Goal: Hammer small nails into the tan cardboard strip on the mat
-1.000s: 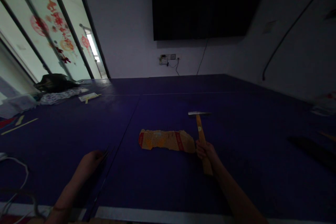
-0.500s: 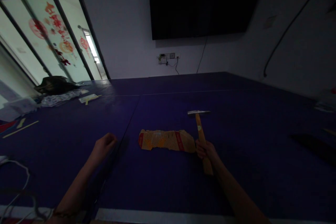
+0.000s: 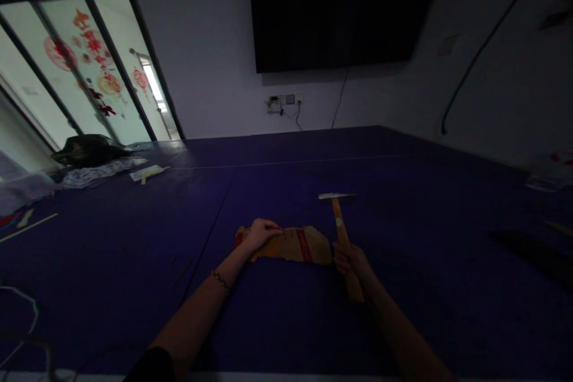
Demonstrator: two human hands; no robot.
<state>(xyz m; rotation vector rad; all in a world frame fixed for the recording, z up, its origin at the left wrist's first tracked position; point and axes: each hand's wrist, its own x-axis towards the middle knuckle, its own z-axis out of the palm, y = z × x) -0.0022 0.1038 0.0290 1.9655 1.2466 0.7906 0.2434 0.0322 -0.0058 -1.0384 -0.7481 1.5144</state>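
My right hand grips the lower part of the wooden handle of a hammer. Its metal head lies on the dark blue table, pointing away from me. Just left of the hammer lies a torn piece of orange and red cardboard. My left hand rests on the cardboard's left half with its fingertips pinched together. It is too dark to tell whether something thin sits between them.
Thin sticks lie on the table to the left of my left forearm. A black bag and papers sit at the far left. A long dark object lies at the right. A cable loops at the near left corner.
My left hand left the thin sticks at the near left, closed, and moved right onto the cardboard. The right hand and hammer stayed in place.
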